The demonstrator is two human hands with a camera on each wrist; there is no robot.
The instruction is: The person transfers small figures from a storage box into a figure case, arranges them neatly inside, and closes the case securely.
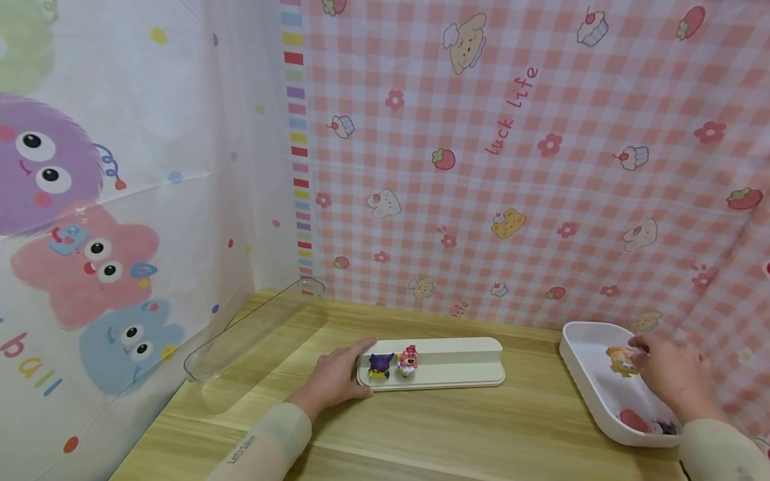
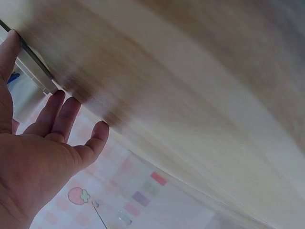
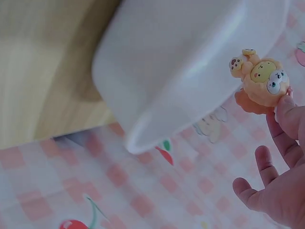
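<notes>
At the left end of a cream stepped display stand (image 1: 445,375), my left hand (image 1: 333,377) grips it with the thumb at the front edge and the fingers at the back. Standing on its lower step are a purple figurine (image 1: 380,365) and, just right of it, a pink figurine (image 1: 408,363). Over the white bin (image 1: 592,407), my right hand (image 1: 680,377) pinches an orange, fluffy-looking animal figurine (image 3: 263,82) between thumb and index finger. The right wrist view shows its white face and a raised paw; the other fingers are spread away from it.
A clear plastic cover (image 1: 252,334) leans at the table's left side. Inside the bin's near end lie a red piece (image 1: 633,421) and a dark piece (image 1: 666,427). Patterned cloths (image 1: 409,153) hang behind and beside the wooden table (image 1: 481,427).
</notes>
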